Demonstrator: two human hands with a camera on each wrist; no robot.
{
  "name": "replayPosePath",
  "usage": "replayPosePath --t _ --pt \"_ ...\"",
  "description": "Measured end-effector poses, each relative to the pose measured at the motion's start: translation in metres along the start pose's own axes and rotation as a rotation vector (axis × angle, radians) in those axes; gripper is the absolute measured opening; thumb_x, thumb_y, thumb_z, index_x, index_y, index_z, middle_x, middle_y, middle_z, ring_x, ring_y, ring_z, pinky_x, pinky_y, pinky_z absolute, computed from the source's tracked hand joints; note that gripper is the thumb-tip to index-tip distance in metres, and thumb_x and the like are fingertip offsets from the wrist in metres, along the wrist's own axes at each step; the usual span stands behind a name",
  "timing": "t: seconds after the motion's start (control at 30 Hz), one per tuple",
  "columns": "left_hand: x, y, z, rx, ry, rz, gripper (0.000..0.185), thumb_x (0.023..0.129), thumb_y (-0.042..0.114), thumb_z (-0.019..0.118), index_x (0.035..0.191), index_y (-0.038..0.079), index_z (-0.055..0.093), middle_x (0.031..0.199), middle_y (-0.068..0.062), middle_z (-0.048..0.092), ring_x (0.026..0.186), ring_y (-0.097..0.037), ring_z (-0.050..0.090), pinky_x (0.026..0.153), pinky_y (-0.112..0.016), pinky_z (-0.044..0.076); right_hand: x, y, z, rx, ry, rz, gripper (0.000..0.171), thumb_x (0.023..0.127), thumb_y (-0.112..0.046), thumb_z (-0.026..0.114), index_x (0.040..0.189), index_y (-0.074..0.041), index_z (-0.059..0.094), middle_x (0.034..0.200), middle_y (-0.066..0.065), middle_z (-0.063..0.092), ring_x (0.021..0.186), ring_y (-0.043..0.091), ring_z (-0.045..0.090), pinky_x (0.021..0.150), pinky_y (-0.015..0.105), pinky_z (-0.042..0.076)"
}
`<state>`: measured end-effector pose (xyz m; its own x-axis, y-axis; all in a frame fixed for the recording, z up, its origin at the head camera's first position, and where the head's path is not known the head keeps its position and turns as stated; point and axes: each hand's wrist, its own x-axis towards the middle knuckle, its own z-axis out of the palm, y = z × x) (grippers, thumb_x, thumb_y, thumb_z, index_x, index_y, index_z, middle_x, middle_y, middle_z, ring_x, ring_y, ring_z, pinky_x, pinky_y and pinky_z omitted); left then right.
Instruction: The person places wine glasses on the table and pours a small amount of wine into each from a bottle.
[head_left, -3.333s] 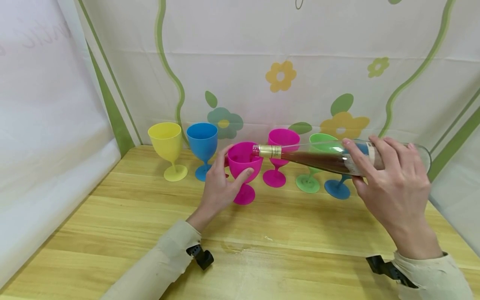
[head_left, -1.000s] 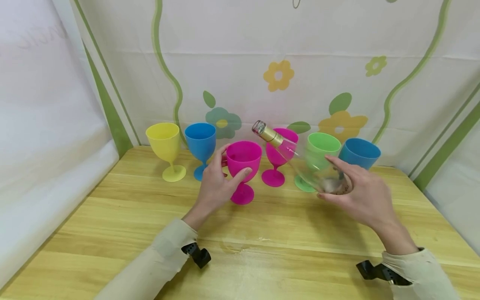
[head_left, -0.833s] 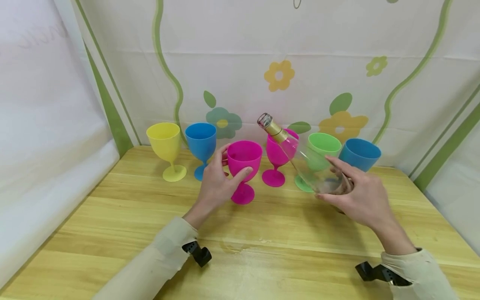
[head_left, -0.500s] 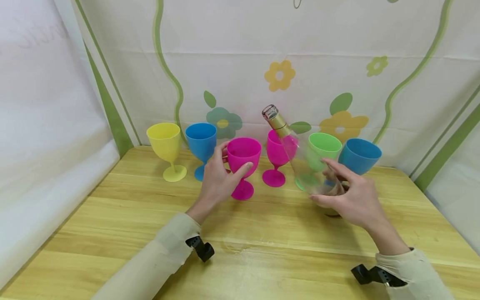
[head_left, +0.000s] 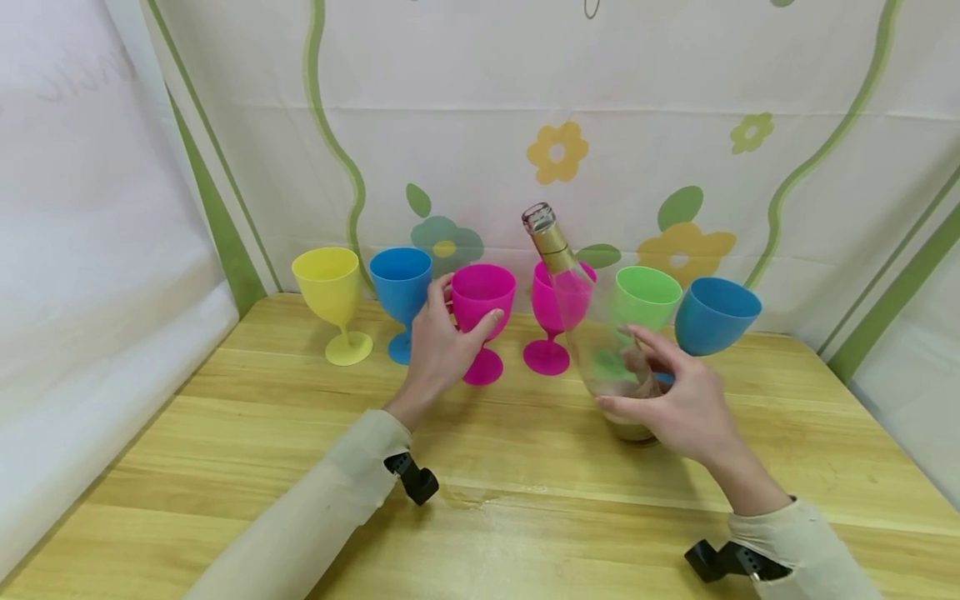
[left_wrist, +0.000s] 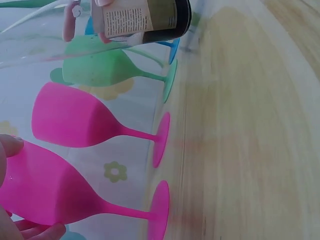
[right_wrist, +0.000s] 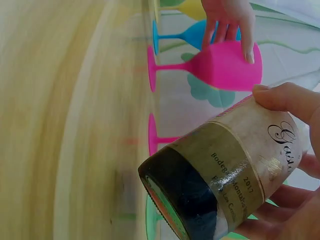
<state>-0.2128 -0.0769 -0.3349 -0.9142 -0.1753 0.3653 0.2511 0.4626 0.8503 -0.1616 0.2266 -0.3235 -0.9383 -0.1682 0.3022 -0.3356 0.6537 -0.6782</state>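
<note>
My left hand (head_left: 442, 346) grips the bowl of a magenta goblet (head_left: 483, 292), thumb on the near side and fingers behind it. The goblet is upright, set a little toward me from its neighbours. In my right hand (head_left: 686, 400) is a clear glass wine bottle (head_left: 592, 342) with a gold neck band, held round its labelled lower part. The bottle leans left with its mouth up. Its label (right_wrist: 240, 165) and dark base show in the right wrist view, the base tilted over the table. A second magenta goblet (head_left: 546, 357) stands partly behind the bottle.
A yellow goblet (head_left: 327, 287) and a blue goblet (head_left: 401, 275) stand to the left. To the right are a green goblet (head_left: 648, 296) and another blue goblet (head_left: 716, 317). A flowered cloth (head_left: 450, 167) hangs behind the wooden table (head_left: 225, 450).
The bottle has swung from pouring sideways into the goblet to nearly upright, moving left and toward me. My left hand has shifted the magenta goblet back toward the row.
</note>
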Motion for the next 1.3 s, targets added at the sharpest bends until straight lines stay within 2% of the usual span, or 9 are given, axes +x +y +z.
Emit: replayPosePath --t 0.13,0.37,0.6,0.8,0.87,0.97,1.2,1.3 --pt "0.004 -0.002 0.0 0.0 0.01 -0.004 0.084 0.092 0.038 0.083 0.156 0.011 0.037 0.143 -0.011 0.061 0.131 -0.03 0.062 0.097 -0.048 0.063 -0.001 -0.004 0.006 0.059 0.003 -0.013 0.092 0.079 -0.029 0.096 0.158 -0.023 0.05 0.126 0.017 0.074 0.111 0.035 0.069 0.079 0.018 0.054" --pt "0.011 -0.005 -0.001 0.001 0.036 -0.007 0.084 0.092 0.038 0.083 0.157 0.011 0.036 0.144 -0.01 0.061 0.132 -0.03 0.062 0.098 -0.048 0.063 -0.001 -0.011 0.014 0.101 -0.044 0.013 0.092 0.081 -0.032 0.094 0.16 -0.029 0.047 0.13 0.013 0.073 0.121 0.034 0.066 0.089 0.023 0.054" --pt "0.016 -0.007 0.001 0.032 0.048 -0.024 0.084 0.093 0.042 0.081 0.157 0.01 0.037 0.145 -0.011 0.061 0.132 -0.031 0.062 0.101 -0.048 0.062 -0.003 -0.014 0.021 0.14 -0.076 0.006 0.094 0.08 -0.029 0.096 0.159 -0.025 0.046 0.126 0.01 0.074 0.12 0.036 0.068 0.09 0.025 0.057" --pt "0.02 -0.007 0.004 0.042 0.054 -0.034 0.085 0.094 0.042 0.08 0.159 0.009 0.036 0.147 -0.013 0.06 0.134 -0.032 0.06 0.103 -0.049 0.061 -0.004 -0.013 0.024 0.165 -0.095 -0.001 0.095 0.08 -0.028 0.095 0.16 -0.023 0.044 0.13 0.007 0.073 0.124 0.034 0.068 0.098 0.033 0.058" --pt "0.02 -0.007 0.005 0.038 0.054 -0.04 0.085 0.094 0.042 0.08 0.159 0.009 0.036 0.148 -0.013 0.06 0.135 -0.033 0.06 0.103 -0.049 0.061 -0.004 -0.012 0.025 0.171 -0.099 -0.003 0.095 0.081 -0.027 0.095 0.16 -0.022 0.044 0.13 0.007 0.073 0.125 0.034 0.067 0.099 0.031 0.058" --pt "0.02 -0.008 0.005 0.035 0.053 -0.045 0.085 0.094 0.041 0.08 0.159 0.009 0.036 0.149 -0.013 0.059 0.136 -0.033 0.059 0.103 -0.049 0.061 -0.004 -0.012 0.025 0.168 -0.099 -0.009 0.094 0.081 -0.027 0.095 0.16 -0.022 0.043 0.13 0.008 0.073 0.125 0.034 0.067 0.101 0.038 0.058" --pt "0.008 -0.015 -0.004 0.056 0.036 -0.051 0.086 0.094 0.046 0.079 0.159 0.007 0.038 0.155 -0.013 0.056 0.141 -0.032 0.057 0.109 -0.048 0.057 -0.003 -0.01 0.025 0.132 -0.105 -0.03 0.094 0.081 -0.029 0.095 0.159 -0.022 0.042 0.131 0.007 0.073 0.125 0.036 0.068 0.094 0.03 0.058" --pt "-0.001 -0.018 -0.012 0.049 0.041 -0.043 0.083 0.095 0.045 0.079 0.158 0.006 0.041 0.155 -0.014 0.056 0.141 -0.032 0.058 0.112 -0.049 0.055 -0.003 -0.008 0.024 0.116 -0.107 -0.038 0.095 0.081 -0.03 0.095 0.16 -0.022 0.042 0.131 0.008 0.072 0.125 0.036 0.068 0.094 0.042 0.058"
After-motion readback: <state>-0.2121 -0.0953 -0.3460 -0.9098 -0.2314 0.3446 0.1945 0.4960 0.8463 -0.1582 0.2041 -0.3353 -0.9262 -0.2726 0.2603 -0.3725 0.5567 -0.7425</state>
